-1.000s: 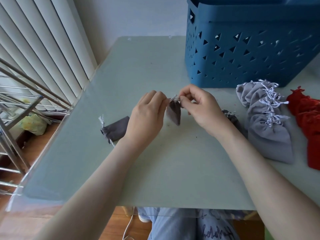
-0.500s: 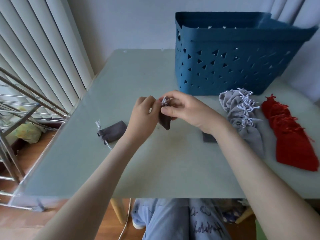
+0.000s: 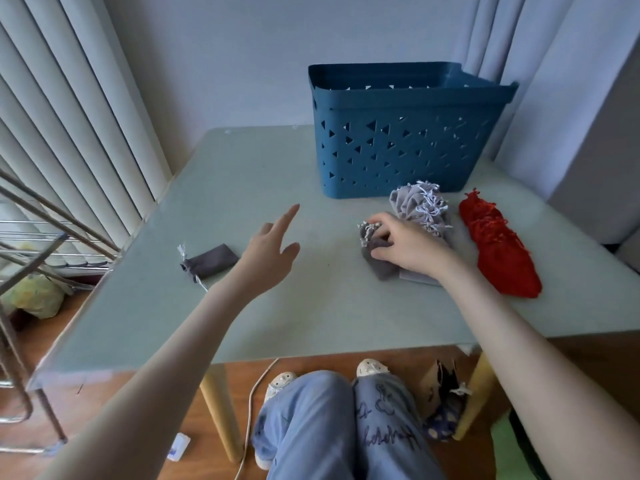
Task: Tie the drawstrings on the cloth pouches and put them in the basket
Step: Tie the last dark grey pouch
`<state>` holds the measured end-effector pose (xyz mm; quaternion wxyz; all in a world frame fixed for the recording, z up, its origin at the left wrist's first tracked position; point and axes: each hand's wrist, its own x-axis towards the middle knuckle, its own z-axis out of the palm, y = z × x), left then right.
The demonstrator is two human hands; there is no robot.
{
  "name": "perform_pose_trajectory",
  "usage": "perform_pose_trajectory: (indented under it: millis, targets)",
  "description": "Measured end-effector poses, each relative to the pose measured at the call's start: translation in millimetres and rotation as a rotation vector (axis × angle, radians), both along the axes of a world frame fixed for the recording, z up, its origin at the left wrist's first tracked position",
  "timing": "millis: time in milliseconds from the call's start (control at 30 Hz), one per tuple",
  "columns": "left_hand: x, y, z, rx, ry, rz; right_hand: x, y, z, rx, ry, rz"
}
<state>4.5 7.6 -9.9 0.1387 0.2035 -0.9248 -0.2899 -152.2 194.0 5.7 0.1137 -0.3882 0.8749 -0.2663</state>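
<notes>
Fingers [image 3: 388,221] of the right hand [image 3: 408,247] curl round a dark grey pouch [image 3: 379,265] that lies on the desk [image 3: 311,306], just beside a pile of light grey pouches [image 3: 419,206]. The left hand [image 3: 270,251] is spread wide above the desk and holds nothing. A second dark pouch [image 3: 211,259] lies on the left side. The blue basket [image 3: 398,147] stands at the back, and the red pouches [image 3: 498,251] lie to the right.

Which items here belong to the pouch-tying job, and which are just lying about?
Job: blue basket, dark grey pouch under right hand, second dark grey pouch, light grey pouches, red pouches.
Lying about: metal rack, white cable, paper bag.
</notes>
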Motion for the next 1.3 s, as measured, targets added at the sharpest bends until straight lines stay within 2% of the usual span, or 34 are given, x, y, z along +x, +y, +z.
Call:
perform_pose_trajectory:
  millis: [100, 200, 300, 400, 467, 567, 667, 800, 867, 933, 1000, 1100, 1200, 1300]
  targets:
    - [14.0, -15.7, -0.5, -0.171, -0.035, 0.180, 1.9, -3.5, -12.9, -0.044, 0.206, -0.071]
    - [30.6, -33.9, -0.4, -0.270, -0.224, 0.430, 6.1, -7.8, -20.9, 0.073, 0.412, -0.137]
    - [45.2, -47.3, 2.1, -0.297, -0.430, 0.519, 14.1, -10.3, -20.1, 0.048, 0.441, -0.205]
    - [48.3, -56.3, 4.9, -0.232, -0.412, 0.503, 24.0, -17.4, -15.5, -0.086, 0.397, -0.184]
    - [43.9, -53.6, 7.8, -0.043, -0.311, 0.467, 32.4, -25.7, -10.3, -0.164, 0.336, -0.070]
    - [33.0, -37.6, 11.3, 0.467, -0.096, 0.415, 54.2, -42.3, -8.3, -0.151, 0.149, 0.265]
    - [21.2, -23.6, 12.7, 0.638, -0.101, 0.298, 72.3, -62.3, -16.2, -0.190, -0.003, 0.437]
    - [12.2, -17.0, 15.5, 0.820, -0.100, 0.129, 72.8, -78.2, -11.2, -0.447, -0.254, 0.254]
    - [9.3, -16.8, 16.6, 0.955, -0.070, 0.110, 63.7, -81.2, -12.0, -0.415, -0.241, 0.180]
    - [3.9, -19.3, 16.7, 0.972, -0.089, 0.075, 58.4, -84.0, -15.2, -0.327, -0.246, 0.212]
    - [-3.6, -25.9, 16.8, 0.891, -0.061, 0.077, 55.6, -89.5, -19.8, -0.368, -0.373, 0.245]
    - [-12.3, -39.8, 10.4, 0.892, 0.200, 0.071, 48.5, -98.0, -22.5, -0.515, -0.651, 0.143]
    - [-18.0, -50.5, -5.7, 0.806, 0.315, -0.028, 36.5, -107.3, -25.8, -0.495, -0.703, 0.105]
    - [-26.5, -58.1, -17.2, 0.723, 0.460, -0.003, 26.7, -112.8, -24.1, -0.598, -0.824, 0.030]
